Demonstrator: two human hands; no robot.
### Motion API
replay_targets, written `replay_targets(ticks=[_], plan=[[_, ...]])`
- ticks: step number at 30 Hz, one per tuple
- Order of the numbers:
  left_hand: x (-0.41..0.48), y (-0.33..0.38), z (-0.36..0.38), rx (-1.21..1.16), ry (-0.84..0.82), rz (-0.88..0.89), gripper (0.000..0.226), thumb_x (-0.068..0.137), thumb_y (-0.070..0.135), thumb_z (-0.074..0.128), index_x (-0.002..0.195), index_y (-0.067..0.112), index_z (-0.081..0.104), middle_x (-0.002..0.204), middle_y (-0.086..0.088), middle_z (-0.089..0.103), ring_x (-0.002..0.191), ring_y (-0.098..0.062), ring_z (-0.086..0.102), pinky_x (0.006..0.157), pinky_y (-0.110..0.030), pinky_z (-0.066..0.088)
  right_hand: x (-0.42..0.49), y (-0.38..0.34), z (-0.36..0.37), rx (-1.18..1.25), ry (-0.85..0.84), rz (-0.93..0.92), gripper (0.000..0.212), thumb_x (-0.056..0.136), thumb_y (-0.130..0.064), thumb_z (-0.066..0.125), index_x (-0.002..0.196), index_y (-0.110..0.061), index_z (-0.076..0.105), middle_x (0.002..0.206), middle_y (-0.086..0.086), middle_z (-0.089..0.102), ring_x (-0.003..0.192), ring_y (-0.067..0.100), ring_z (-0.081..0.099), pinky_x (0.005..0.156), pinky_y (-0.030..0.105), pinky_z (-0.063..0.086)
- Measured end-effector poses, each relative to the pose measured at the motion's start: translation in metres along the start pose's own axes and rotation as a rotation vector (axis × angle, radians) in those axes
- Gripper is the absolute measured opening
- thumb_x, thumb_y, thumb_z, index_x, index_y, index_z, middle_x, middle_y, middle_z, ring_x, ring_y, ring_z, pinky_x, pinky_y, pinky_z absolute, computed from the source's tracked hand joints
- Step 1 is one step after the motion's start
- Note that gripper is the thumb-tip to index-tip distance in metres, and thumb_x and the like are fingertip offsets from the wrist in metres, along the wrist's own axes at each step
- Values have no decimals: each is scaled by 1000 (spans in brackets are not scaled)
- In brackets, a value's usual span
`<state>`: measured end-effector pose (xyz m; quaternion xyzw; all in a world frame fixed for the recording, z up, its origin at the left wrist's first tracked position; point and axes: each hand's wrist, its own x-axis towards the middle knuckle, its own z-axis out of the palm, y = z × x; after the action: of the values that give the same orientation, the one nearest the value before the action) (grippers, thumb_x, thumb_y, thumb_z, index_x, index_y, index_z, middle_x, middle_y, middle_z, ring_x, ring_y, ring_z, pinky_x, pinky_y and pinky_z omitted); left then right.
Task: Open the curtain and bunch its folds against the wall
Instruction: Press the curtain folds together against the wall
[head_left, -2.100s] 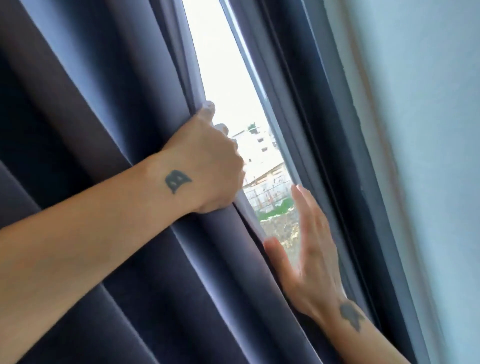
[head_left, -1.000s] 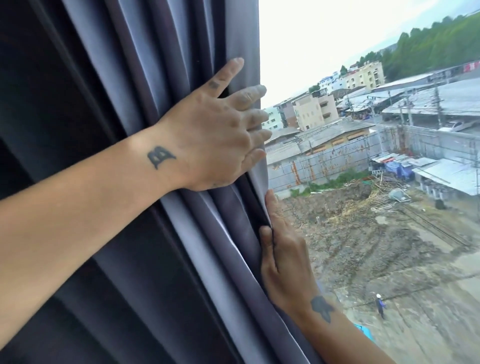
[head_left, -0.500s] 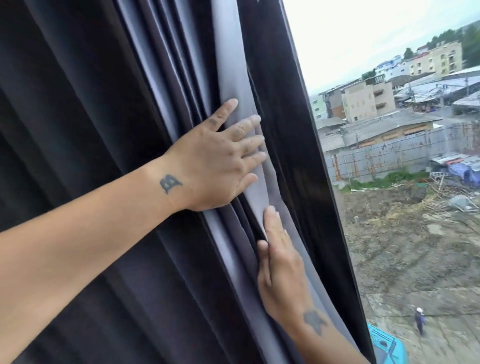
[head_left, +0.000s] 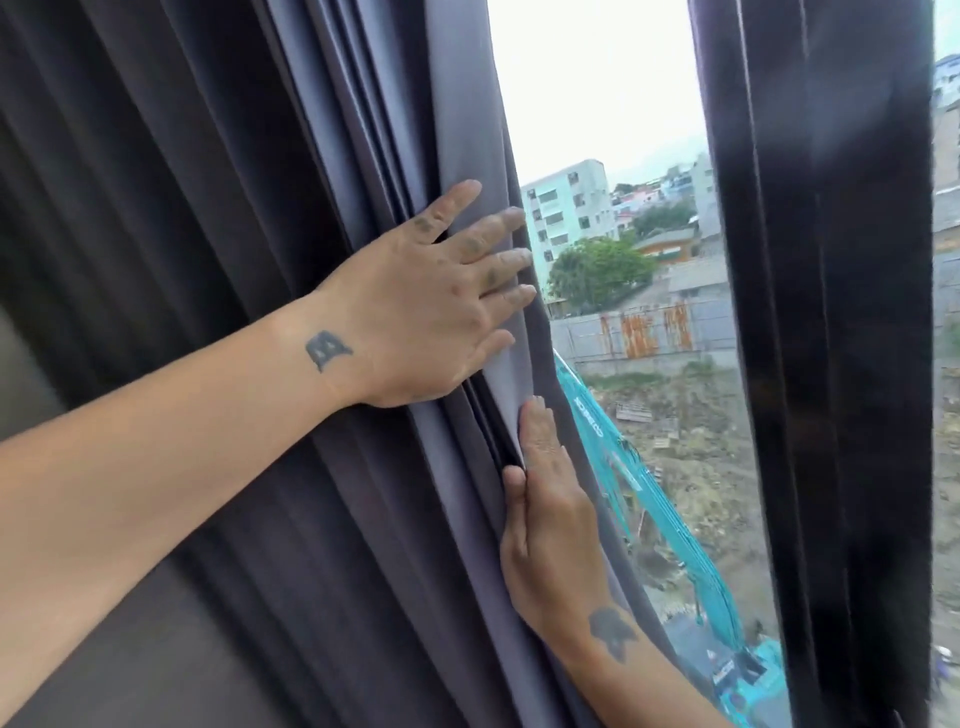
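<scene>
The grey-purple curtain hangs in tight vertical folds across the left and middle of the view. Its free edge stands left of the bare window glass. My left hand lies flat on the outer folds with its fingers spread, the fingertips reaching the curtain's edge. Lower down, my right hand rests flat against the edge folds, fingers pointing up and thumb laid beside them. Neither hand closes around the fabric.
A dark vertical window frame stands at the right, with more glass beyond it. A plain grey surface shows at the lower left behind my left forearm. Outside are buildings and a teal excavator on a dirt lot.
The curtain's edge has slid left away from the dark frame, baring a strip of glass between them. Both hands stay flat on the folds; the left hand earlier gripped the edge.
</scene>
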<state>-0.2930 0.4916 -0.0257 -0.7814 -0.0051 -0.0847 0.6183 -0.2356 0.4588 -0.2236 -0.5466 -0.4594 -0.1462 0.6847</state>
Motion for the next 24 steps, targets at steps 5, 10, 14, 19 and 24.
replay_targets(ticks=[5, 10, 14, 19, 24], plan=[[-17, -16, 50, -79, 31, 52, 60, 92, 37, 20, 129, 4, 53, 134, -20, 53, 133, -36, 34, 110, -53, 9, 9, 4, 54, -4, 13, 12, 64, 95, -45, 9, 136, 1, 27, 141, 22, 35, 131, 19, 20, 100, 55, 32], [-35, -31, 99, -70, 48, 68, 57, 93, 37, 23, 130, 3, 51, 134, -20, 52, 133, -36, 34, 110, -53, 8, 16, 14, 110, 14, 24, 30, 64, 95, -44, 7, 136, 2, 24, 142, 22, 34, 132, 22, 20, 101, 58, 30], [-47, -41, 141, -66, 97, 67, 54, 94, 35, 27, 130, 3, 51, 136, -19, 51, 134, -36, 33, 110, -52, 8, 23, 24, 150, -8, 45, 37, 62, 96, -43, 6, 136, 1, 23, 142, 21, 34, 133, 26, 21, 104, 52, 25], [-66, -52, 189, -59, 99, 46, 51, 97, 34, 28, 133, 6, 49, 140, -16, 47, 136, -32, 28, 111, -49, 4, 30, 33, 199, -19, 45, 48, 63, 96, -42, 4, 135, 2, 26, 140, 25, 34, 132, 32, 23, 104, 52, 21], [-91, -61, 228, -46, 97, 28, 48, 99, 33, 28, 135, 8, 47, 142, -14, 46, 137, -31, 27, 111, -48, 2, 32, 35, 243, -29, 38, 50, 64, 97, -41, 3, 133, 4, 33, 137, 28, 37, 128, 34, 27, 100, 55, 19]])
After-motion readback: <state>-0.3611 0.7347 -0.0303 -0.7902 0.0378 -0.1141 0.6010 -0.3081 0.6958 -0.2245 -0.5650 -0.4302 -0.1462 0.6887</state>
